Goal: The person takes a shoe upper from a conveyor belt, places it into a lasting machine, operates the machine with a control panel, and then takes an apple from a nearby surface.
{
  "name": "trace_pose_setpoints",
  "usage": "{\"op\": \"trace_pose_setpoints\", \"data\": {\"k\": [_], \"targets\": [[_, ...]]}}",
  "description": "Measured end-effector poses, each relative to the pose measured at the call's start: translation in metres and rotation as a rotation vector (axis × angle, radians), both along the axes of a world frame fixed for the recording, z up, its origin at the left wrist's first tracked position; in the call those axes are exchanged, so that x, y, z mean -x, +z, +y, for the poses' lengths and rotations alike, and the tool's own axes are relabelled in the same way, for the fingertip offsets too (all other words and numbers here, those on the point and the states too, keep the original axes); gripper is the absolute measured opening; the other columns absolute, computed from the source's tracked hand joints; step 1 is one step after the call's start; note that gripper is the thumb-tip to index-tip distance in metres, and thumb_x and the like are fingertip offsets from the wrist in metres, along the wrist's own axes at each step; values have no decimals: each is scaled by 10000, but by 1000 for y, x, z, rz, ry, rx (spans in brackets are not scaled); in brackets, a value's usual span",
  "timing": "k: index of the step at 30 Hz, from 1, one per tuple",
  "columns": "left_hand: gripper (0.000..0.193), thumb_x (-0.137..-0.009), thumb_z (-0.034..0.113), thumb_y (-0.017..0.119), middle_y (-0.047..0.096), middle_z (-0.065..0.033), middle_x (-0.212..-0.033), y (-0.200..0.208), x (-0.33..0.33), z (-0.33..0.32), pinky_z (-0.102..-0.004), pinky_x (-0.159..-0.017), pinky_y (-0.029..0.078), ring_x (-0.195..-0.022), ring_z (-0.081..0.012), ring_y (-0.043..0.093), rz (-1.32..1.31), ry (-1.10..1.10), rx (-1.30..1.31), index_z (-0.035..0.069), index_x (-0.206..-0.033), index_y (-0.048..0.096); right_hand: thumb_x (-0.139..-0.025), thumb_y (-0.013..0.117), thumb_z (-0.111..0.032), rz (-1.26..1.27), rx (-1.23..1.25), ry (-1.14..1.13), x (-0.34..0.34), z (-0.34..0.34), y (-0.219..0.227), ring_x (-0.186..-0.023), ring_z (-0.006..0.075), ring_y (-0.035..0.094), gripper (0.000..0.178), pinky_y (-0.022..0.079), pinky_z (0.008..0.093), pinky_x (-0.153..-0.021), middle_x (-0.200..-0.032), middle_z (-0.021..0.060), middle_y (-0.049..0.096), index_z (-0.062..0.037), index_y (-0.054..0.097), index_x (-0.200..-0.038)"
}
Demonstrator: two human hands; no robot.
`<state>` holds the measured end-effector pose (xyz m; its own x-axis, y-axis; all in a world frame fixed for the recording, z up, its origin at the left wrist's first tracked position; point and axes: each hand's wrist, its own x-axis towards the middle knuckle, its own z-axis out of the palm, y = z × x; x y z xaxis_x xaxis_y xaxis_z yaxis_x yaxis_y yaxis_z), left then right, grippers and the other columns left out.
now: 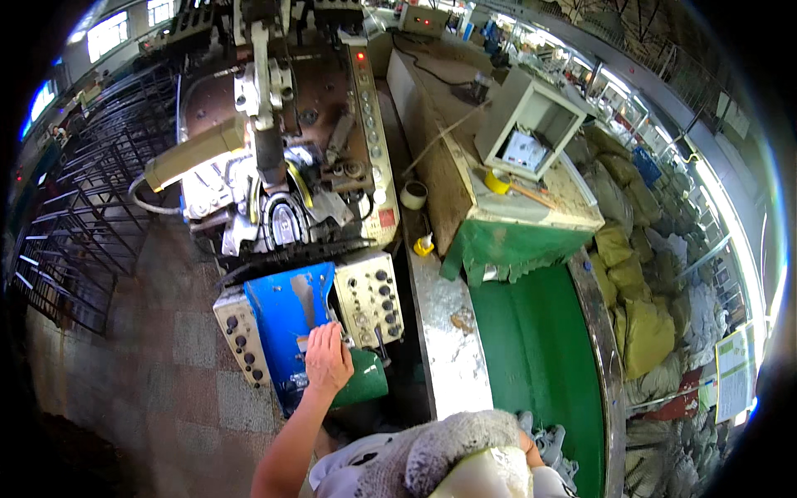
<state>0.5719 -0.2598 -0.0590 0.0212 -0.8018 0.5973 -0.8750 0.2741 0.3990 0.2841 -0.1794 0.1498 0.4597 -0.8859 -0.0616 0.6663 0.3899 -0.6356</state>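
My left hand is closed, fingers curled together, at the right edge of a blue panel on the front of a large machine. Whatever those fingers grip is hidden; a small pale piece shows beside them. Just below the hand is a rounded green part. Higher up, amid the machine's metal jaws, sits a grey and white rounded piece like a shoe's toe. Only a bit of my right arm shows beyond my clothing, near several grey shoes on a green belt; the right hand is hidden.
Control panels with black knobs flank the blue panel. Right of the machine, a bench carries an open grey box and yellow tape. Metal racks stand left; stuffed sacks are piled at the right.
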Motion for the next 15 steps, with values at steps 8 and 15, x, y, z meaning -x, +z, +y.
{"op": "trace_pose_setpoints", "data": {"k": [8, 15], "targets": [[419, -827, 43, 617, 631, -250, -1204, 6, 7, -3, -511, -1044, 458, -1153, -413, 602, 40, -48, -2, -87, -1224, 583, -736, 903, -265, 35, -24, -194, 12, 6, -9, -1178, 246, 647, 842, 560, 384, -985, -1345, 126, 629, -6, 507, -1433], [416, -822, 42, 621, 629, -250, -1202, 4, 3, -3, -513, -1043, 457, -1151, -418, 600, 24, -30, 13, -85, -1216, 581, -720, 916, -276, 36, -20, -184, 1, 1, -11, -1197, 252, 639, 876, 553, 390, -1001, -1355, 124, 622, -8, 497, -1441]]}}
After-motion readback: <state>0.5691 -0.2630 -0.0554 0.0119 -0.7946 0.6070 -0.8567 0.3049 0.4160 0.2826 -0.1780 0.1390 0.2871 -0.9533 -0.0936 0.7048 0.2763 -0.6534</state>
